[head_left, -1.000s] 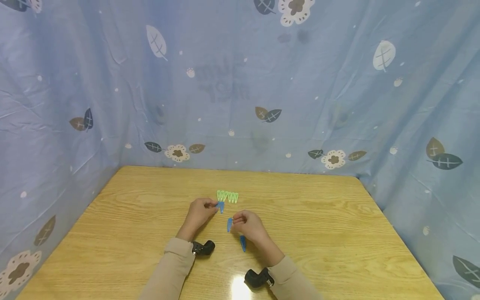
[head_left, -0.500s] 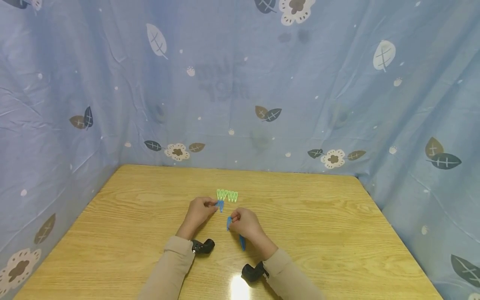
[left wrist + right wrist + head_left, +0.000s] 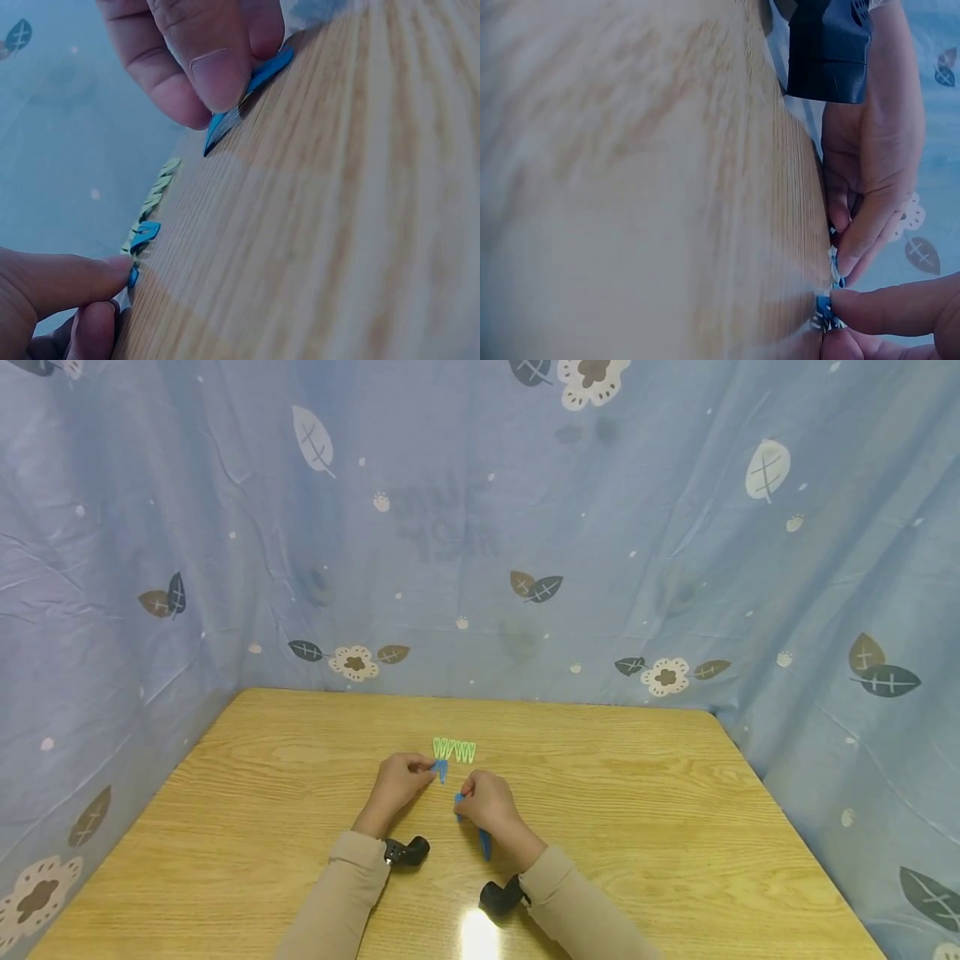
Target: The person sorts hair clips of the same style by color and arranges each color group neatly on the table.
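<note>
Blue snap hair clips lie on the wooden table, below a row of light green hair clips (image 3: 453, 750). My left hand (image 3: 400, 783) pinches one blue clip (image 3: 133, 277) between thumb and fingers at the row's left end. Right beside it lies another blue hair clip (image 3: 442, 772), just under the green ones. My right hand (image 3: 492, 807) pinches a separate blue clip (image 3: 271, 69) nearer to me, partly covered by the fingers in the head view. One more blue hair clip (image 3: 485, 844) lies below the right hand, partly hidden by it.
The wooden table (image 3: 637, 810) reaches to a blue patterned curtain (image 3: 480, 568) at the back and sides. Black wrist cameras (image 3: 407, 852) sit on both wrists, close above the tabletop. A bright light reflection shows near the front.
My right hand has moved slightly up and left, and its fingers have come together on the blue hair clip. The left hand has stayed nearly still.
</note>
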The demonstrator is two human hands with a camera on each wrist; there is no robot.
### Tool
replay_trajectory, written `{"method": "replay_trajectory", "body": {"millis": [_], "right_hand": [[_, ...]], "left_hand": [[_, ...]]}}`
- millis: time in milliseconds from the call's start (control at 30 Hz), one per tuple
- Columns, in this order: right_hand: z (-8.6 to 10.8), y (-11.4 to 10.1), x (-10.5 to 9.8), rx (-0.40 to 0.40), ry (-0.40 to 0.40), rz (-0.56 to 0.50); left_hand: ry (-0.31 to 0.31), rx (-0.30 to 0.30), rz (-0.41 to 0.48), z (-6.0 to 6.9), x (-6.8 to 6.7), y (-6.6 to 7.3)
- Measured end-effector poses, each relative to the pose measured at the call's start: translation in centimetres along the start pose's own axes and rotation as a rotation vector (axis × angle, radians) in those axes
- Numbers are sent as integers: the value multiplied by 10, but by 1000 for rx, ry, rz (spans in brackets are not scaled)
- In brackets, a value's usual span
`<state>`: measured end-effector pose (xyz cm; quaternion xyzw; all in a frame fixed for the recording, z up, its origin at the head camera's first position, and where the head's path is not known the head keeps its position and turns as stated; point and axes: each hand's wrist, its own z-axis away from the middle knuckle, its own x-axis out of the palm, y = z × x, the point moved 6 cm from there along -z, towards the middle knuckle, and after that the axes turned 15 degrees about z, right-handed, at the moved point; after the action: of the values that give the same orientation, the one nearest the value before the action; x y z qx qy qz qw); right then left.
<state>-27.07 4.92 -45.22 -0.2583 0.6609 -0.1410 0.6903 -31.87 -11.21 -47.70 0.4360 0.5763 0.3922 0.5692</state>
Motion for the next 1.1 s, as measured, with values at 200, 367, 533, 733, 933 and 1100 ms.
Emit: {"method": "replay_trajectory", "body": {"millis": [200,367,533,733,933,1100], "right_hand": [[0,3,0,-3,2,-31],[1,9,1,9,-10,-121],[1,17,5,34,-37,-232],[0,26,9,55,-61,-386],[-1,31,13,77,-62,-457],[-3,30,11,106,-56,-492]], "left_hand": [[-8,6,8,0,0,-2],[-18,12,5,0,1,-4],[-15,-1,16,0,1,-3],[-11,-3,14,1,0,-3],[-13,6,17,0,0,-4],[-5,2,9,0,0,-3]]}}
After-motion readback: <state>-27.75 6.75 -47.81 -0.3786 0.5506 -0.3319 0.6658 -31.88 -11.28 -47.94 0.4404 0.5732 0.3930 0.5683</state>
